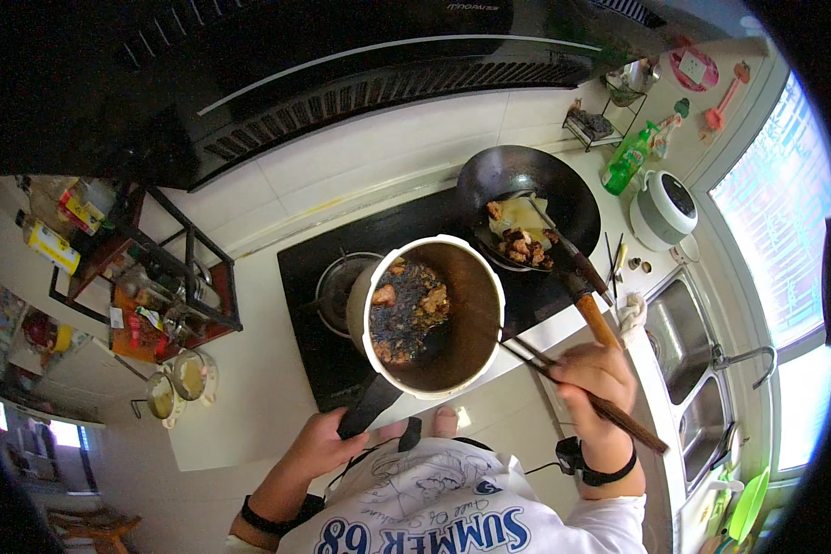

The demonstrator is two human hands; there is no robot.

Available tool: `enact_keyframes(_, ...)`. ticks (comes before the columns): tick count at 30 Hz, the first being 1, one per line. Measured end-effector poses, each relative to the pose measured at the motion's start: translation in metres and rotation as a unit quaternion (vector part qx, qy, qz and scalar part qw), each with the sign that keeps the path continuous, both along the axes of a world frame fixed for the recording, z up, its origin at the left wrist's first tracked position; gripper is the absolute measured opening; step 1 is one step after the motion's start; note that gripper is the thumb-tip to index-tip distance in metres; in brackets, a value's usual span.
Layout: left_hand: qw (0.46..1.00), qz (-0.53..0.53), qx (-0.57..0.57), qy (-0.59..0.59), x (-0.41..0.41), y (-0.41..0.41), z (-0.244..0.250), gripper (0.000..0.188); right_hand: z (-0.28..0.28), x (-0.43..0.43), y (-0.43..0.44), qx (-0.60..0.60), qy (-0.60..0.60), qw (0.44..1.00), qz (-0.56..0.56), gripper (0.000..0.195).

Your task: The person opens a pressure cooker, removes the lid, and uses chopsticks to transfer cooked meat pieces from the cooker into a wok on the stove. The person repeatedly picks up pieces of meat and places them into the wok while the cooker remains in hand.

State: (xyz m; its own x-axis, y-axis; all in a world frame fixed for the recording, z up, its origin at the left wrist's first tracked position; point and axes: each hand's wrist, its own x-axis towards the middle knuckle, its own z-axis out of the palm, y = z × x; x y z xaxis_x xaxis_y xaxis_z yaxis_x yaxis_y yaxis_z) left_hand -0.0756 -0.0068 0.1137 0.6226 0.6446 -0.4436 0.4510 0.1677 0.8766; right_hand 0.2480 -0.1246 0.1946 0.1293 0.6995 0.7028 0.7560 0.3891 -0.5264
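My left hand (322,440) grips the black handle (368,408) of a deep pot with a pale rim (435,396). The pot tilts, its mouth facing me, over the front of the hob. Charred black residue (408,311) and several pieces of browned meat (433,301) lie inside. Dark wooden chopsticks (613,408) are in my right hand (592,384), their thin ends by the pot's right rim. Behind that hand runs a wok's wooden handle (595,320); whether the hand touches it I cannot tell. The black wok (568,183) holds browned meat chunks (523,246), pale slices (509,213) and a long-handled utensil (571,253).
A black hob (298,277) with a left burner (339,291) sits under the range hood (388,83). To the right are a green bottle (625,163), a rice cooker (661,211), a cloth (632,311) and a steel sink (678,346). Leftward stand a spice rack (211,298) and lidded jars (192,377).
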Motion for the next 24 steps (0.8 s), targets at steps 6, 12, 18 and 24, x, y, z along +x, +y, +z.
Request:
enact_keyframes(6,0.998,-0.006,0.06,-0.035,0.005,-0.004,0.001,0.022,-0.023,0.01,0.03,-0.091,0.059,0.994,0.007,0.013)
enact_keyframes(12,0.994,-0.058,0.08,0.035,0.003,-0.005,0.004,0.027,-0.024,0.032,0.051,-0.09,0.088,0.992,0.004,0.027)
enact_keyframes(18,0.996,-0.056,0.064,0.017,0.006,-0.01,0.006,0.028,-0.023,0.03,0.056,-0.101,0.105,0.989,-0.009,0.025)
enact_keyframes(24,0.993,-0.069,0.09,0.015,0.003,-0.011,0.001,0.031,-0.025,0.013,0.041,-0.074,-0.04,0.993,0.077,0.023)
